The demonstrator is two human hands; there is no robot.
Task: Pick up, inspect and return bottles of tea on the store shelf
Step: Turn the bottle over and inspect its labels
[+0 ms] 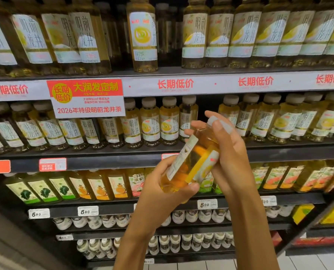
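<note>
Your left hand cups the base of a clear plastic bottle of amber-yellow tea with a white cap and white paper label, thumb curled across its lower front and fingers wrapped behind. Your right hand grips the same bottle at its upper half, fingers curled round the neck and shoulder so that the cap shows between them. Bottle: held between both hands, clear of the shelving, tilted with the cap up and to the right, label turned edge-on to you.

Behind your hands: black metal store shelf carrying a row of matching yellow tea bottles with grey-white caps; a gap in that row lies just behind your right hand.

Above your hands: white shelf-edge strip with red characters, and over it a further row of larger tea bottles with white labels.

Up and left of your hands: red-and-white promotional card with a yellow disc hanging from that strip.

Left of your left hand: red price tag on the shelf edge. Lower left: bottles with green-leaf and orange-fruit labels, then white price tags.

Below your forearms: rows of white-capped bottles, too blurred to read.
</note>
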